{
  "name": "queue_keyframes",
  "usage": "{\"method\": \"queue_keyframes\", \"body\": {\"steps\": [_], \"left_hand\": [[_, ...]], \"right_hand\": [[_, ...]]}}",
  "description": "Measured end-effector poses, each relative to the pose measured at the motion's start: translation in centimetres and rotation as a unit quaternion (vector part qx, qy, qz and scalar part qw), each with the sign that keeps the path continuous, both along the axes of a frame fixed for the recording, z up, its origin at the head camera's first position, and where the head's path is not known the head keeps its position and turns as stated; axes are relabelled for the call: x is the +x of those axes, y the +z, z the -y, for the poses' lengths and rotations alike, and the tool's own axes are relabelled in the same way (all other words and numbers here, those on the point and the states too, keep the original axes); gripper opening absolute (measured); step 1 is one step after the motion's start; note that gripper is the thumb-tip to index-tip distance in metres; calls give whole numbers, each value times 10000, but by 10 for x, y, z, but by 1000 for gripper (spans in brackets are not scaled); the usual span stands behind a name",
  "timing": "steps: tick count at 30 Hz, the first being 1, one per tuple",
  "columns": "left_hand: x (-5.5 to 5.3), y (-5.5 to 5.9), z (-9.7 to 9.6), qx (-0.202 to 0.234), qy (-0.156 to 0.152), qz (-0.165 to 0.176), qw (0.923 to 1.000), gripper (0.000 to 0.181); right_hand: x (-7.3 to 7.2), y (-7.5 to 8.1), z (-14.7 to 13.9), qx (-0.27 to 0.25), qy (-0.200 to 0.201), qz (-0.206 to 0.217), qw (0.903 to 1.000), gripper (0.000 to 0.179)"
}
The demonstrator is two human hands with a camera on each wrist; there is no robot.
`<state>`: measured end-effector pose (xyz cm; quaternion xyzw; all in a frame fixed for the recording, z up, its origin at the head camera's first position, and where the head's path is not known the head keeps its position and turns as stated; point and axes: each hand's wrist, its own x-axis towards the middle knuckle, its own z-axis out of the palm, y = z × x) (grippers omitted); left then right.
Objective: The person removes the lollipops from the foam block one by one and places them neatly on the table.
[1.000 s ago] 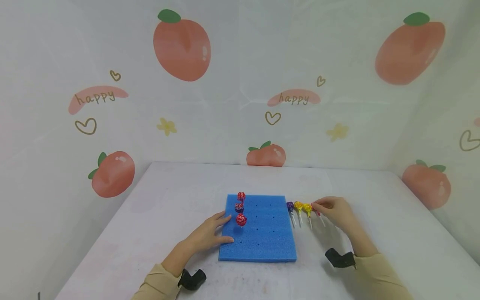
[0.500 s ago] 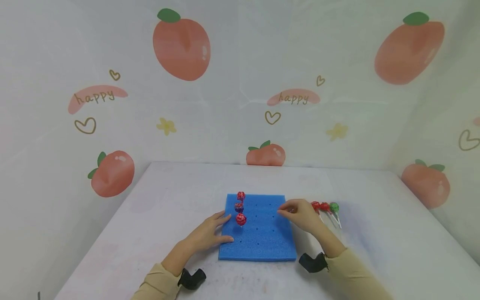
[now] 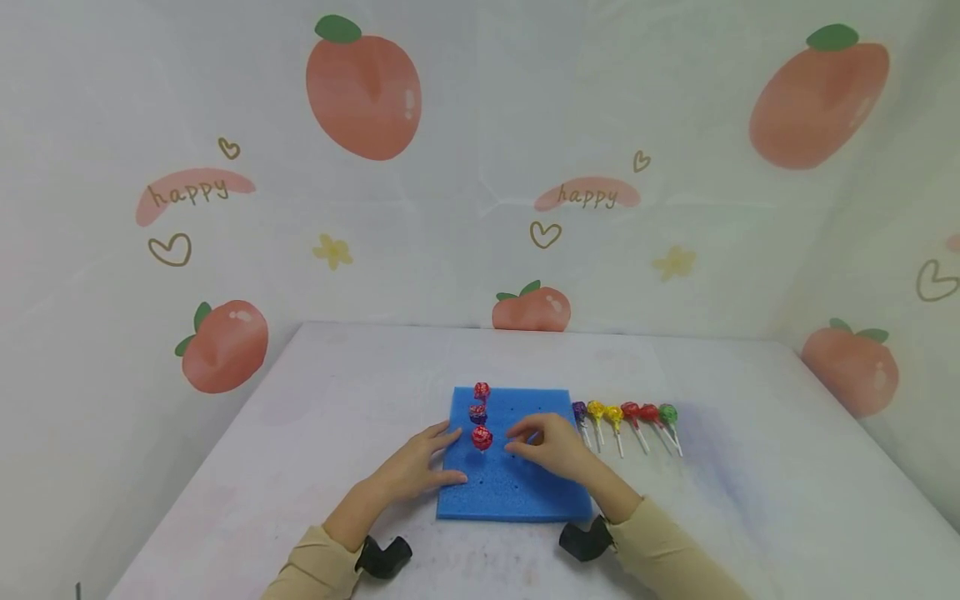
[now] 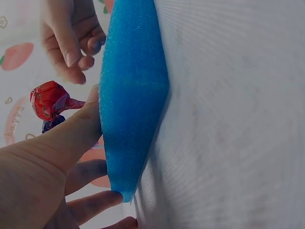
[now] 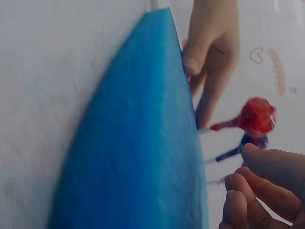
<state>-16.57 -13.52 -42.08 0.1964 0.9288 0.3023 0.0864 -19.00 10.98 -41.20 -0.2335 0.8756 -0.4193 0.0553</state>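
Lollipops, three of them, stand upright in a column on the left side of a blue foam board on the white bench; six others lie side by side just to the board's right. From where I stand, the left hand steadies the board's left edge, its fingers spread and fairly straight, gripping no lollipop. The right hand has just come away from the row and now hovers above the board, near the closest standing lollipop, its fingers loosely curved with a gap before the thumb and nothing visible between them. I judge that attention has shifted from the row, all six in view, to the board.
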Motion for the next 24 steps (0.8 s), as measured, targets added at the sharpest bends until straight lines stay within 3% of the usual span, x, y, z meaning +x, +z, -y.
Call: {"method": "queue_keyframes", "body": {"steps": [13,24], "left_hand": [[-1,-1,0,-20,-43,-4,10000,71],[-1,0,0,-13,-7,-18,10000,71]], "right_hand": [[4,-7,27,-88,280,157,9994,33],[4,-5,37,-256,161,-12,9995,21]]}}
